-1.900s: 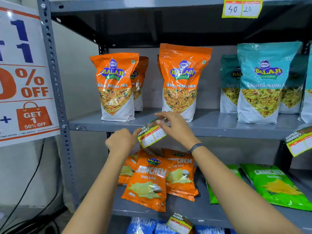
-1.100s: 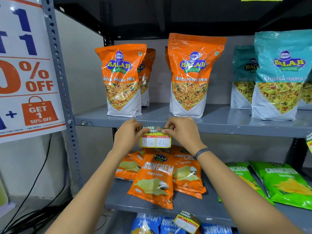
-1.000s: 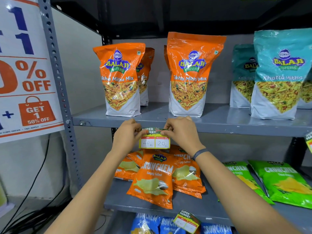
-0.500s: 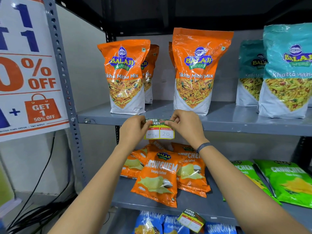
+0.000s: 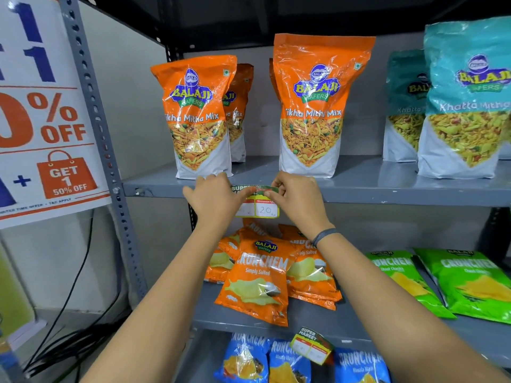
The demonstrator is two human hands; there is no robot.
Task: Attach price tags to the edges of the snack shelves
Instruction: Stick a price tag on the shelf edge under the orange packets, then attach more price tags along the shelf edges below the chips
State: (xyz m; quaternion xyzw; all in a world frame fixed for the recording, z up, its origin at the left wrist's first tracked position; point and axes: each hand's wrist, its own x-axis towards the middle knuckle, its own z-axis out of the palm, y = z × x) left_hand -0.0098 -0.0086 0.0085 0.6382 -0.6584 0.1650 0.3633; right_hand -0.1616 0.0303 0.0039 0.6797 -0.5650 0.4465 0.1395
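A yellow and green price tag [image 5: 261,204] marked "20" lies flat against the front edge of the grey middle shelf [image 5: 387,197], below the orange Tikha Mitha Mix bags [image 5: 312,106]. My left hand [image 5: 214,199] covers the tag's left half, fingers spread on the shelf edge. My right hand [image 5: 297,201] pinches the tag's top right corner against the edge. A second price tag [image 5: 311,344] hangs tilted on the lower shelf's edge.
Teal Khatta Mitha bags [image 5: 467,106] stand to the right on the middle shelf. Orange Crunchem packs [image 5: 260,277] and green Crunchem packs [image 5: 442,280] lie on the shelf below, blue packs [image 5: 279,363] lower still. A discount poster [image 5: 44,111] hangs by the slotted upright at left.
The tag went from tilted and held in front of the shelf to level and pressed on its edge. My left hand has slid over the tag's left half.
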